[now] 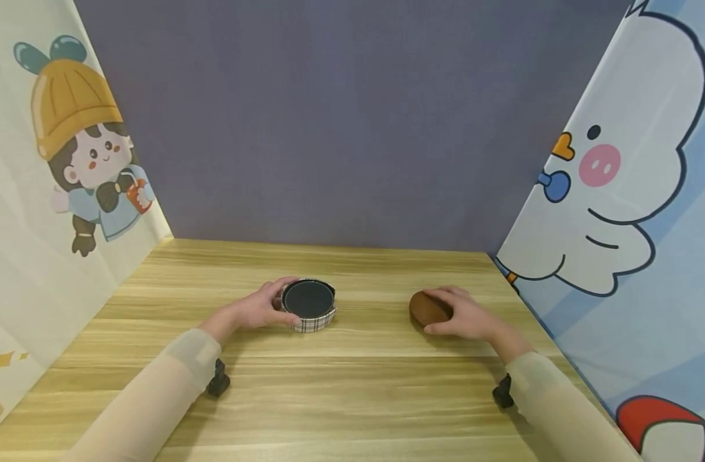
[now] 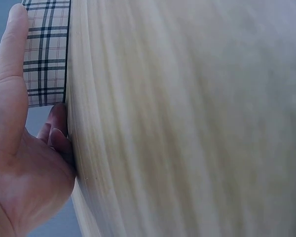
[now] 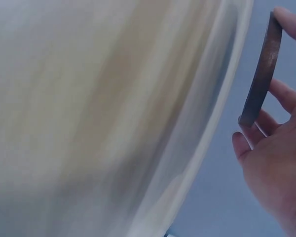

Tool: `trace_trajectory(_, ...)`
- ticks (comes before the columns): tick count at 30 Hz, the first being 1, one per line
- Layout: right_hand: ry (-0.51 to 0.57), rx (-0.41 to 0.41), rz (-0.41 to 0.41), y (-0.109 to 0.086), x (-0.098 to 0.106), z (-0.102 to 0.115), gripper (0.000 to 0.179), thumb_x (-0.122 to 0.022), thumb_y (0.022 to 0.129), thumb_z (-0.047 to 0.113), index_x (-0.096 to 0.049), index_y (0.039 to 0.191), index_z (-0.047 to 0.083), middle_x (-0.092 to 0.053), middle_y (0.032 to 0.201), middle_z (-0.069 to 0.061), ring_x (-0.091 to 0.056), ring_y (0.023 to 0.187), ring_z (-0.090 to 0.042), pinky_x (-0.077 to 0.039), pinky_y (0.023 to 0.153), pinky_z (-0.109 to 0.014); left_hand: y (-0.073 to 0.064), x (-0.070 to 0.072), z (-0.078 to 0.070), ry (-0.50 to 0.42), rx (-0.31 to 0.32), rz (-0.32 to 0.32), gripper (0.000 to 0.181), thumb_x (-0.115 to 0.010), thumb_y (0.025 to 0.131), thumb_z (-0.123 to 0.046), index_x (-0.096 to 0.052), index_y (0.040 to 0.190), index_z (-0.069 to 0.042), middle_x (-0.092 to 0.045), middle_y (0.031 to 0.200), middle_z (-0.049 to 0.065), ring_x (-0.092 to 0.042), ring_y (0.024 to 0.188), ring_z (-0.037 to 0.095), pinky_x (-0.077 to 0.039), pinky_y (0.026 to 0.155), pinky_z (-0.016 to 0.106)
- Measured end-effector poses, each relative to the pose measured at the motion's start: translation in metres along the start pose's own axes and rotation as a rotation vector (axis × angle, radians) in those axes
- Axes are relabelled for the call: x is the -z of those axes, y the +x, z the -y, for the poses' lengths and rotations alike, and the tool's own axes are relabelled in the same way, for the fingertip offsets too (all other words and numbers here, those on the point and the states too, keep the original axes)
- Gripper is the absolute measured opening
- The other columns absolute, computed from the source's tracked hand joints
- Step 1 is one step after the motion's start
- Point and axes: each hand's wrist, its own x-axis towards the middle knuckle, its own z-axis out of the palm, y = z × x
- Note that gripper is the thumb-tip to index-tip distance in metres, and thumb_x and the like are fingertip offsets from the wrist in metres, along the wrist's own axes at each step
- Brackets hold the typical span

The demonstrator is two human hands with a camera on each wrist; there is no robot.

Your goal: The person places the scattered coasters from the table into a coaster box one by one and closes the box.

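A round plaid holder [image 1: 312,325] with a black disc [image 1: 309,299] in its top stands on the wooden table. My left hand [image 1: 264,308] grips it from the left, thumb at the front and fingers round the back. The left wrist view shows the checked wall [image 2: 47,54] beside the thumb. Over on the right, my right hand [image 1: 469,316] holds a thin brown round coaster [image 1: 426,309] by its edge. In the right wrist view this coaster [image 3: 262,74] is seen edge-on, apart from the tabletop, between thumb and fingers.
Both hands work over a wood-grain table [image 1: 352,398]. A dark grey panel [image 1: 329,128] rises behind it. Cartoon-printed cloths flank it, with a capped child [image 1: 92,154] at left and a white bird [image 1: 635,128] at right. Small black devices [image 1: 218,380] sit at the wrists.
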Motion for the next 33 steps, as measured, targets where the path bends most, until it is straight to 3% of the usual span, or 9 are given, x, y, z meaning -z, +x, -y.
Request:
trace_trajectory(16, 0.065, 0.099, 0.032, 0.040, -0.023, 0.065, 0.095, -0.088, 0.089, 0.058, -0.048, 0.168, 0.025, -0.042, 0.170, -0.010, -0.032, 0.158, -0.043, -0.037, 0.118, -0.072, -0.004, 0.001, -0.002, 0.048, -0.014, 0.008, 0.116, -0.088, 0.091, -0.057, -0.020, 0.176, -0.017, -0.035, 0.146, 0.032, -0.062, 0.129, 0.037, -0.051, 0.104, 0.042)
trace_trajectory(26, 0.056, 0.197, 0.034, 0.074, -0.037, 0.114, 0.092, -0.088, 0.087, 0.055, -0.051, 0.166, 0.027, -0.044, 0.169, -0.009, -0.036, 0.157, -0.037, -0.036, 0.122, -0.066, -0.001, 0.000, -0.002, 0.009, 0.016, -0.011, 0.113, -0.092, 0.091, -0.044, -0.022, 0.176, -0.018, -0.037, 0.146, 0.027, -0.063, 0.126, 0.032, -0.048, 0.111, 0.052)
trace_trajectory(33, 0.087, 0.219, 0.062, 0.093, -0.048, 0.144, 0.093, -0.087, 0.088, 0.057, -0.049, 0.167, 0.028, -0.043, 0.169, -0.005, -0.034, 0.156, -0.035, -0.038, 0.122, -0.063, -0.001, -0.001, 0.000, 0.014, 0.027, -0.017, 0.111, -0.091, 0.093, -0.044, -0.022, 0.176, -0.020, -0.036, 0.147, 0.027, -0.062, 0.127, 0.032, -0.049, 0.110, 0.051)
